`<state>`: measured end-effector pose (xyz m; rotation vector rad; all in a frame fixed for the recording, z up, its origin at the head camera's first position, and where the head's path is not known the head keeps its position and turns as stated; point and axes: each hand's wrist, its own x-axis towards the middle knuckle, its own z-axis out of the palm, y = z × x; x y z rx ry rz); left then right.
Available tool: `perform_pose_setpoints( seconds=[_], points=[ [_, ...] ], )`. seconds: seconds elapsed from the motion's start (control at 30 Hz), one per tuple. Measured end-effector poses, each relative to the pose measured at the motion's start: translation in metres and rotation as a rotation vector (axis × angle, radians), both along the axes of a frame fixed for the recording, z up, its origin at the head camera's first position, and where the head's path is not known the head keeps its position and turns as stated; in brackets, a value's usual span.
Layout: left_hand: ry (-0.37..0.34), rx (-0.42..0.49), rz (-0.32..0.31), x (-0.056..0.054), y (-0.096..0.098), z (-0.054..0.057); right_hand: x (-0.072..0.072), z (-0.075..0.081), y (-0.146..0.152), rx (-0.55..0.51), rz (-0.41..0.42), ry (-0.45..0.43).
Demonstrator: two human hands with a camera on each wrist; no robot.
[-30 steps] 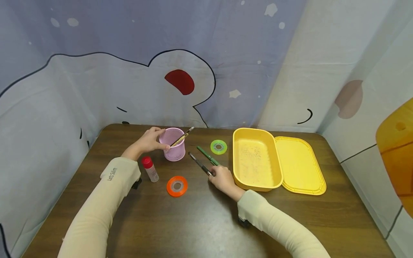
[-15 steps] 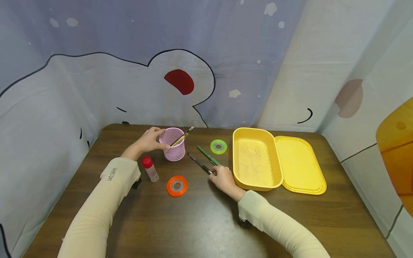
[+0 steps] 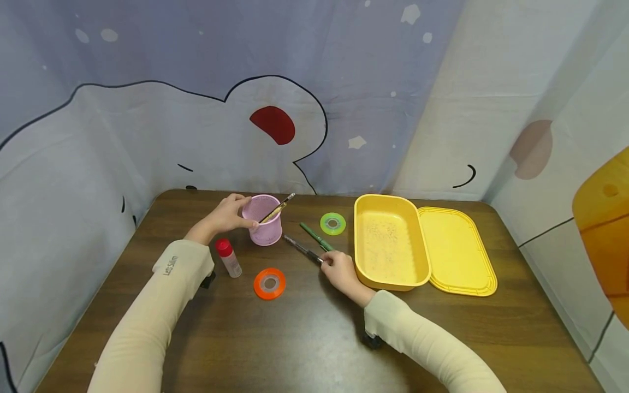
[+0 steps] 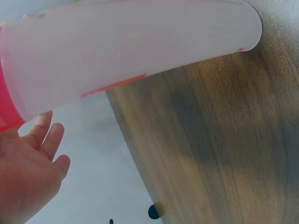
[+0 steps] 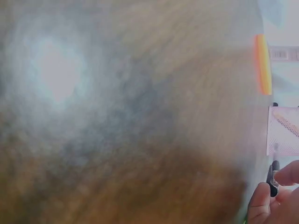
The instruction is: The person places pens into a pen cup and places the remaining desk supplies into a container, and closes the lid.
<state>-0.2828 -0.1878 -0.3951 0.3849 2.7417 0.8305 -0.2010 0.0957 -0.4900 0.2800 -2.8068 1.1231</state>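
Note:
My left hand (image 3: pixel 226 214) holds the rim of a pink-purple mesh pencil cup (image 3: pixel 266 234), thumb on the near side. Two thin sticks, one dark and one yellowish (image 3: pixel 276 212), lean in the cup toward the right. With thumb and fingers my right hand (image 3: pixel 341 271) pinches the near end of a black pen (image 3: pixel 302 249), whose far end points at the cup's base. In the right wrist view the pen (image 5: pixel 274 179) sits between fingertips. Beside it lies a green pen (image 3: pixel 314 234). Close to the left wrist stands a clear bottle with a red cap (image 3: pixel 225 247).
An orange tape-like ring (image 3: pixel 270 284) lies in front of the cup, and a green one (image 3: pixel 333 224) behind the pens. On the right are a yellow box (image 3: pixel 392 286) and its flat yellow lid (image 3: pixel 457 251). A printed curtain (image 3: pixel 196 136) hangs behind the wooden table (image 3: pixel 275 349).
The black pen has turned slightly, its far end shifting left toward the cup's base. My right hand has moved very little; the left hand and cup stay where they were.

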Motion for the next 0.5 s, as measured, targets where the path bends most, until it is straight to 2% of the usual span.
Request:
perform_pose_setpoints(
  seconds=[0.17, 0.5],
  points=[
    [0.004, 0.006, -0.006, 0.000, 0.000, 0.000, 0.006, 0.007, 0.002, -0.044, 0.020, 0.051],
    [-0.006, 0.012, 0.004, -0.001, -0.001, -0.003, 0.016, 0.022, 0.005, -0.147, 0.068, 0.076]
  ],
)
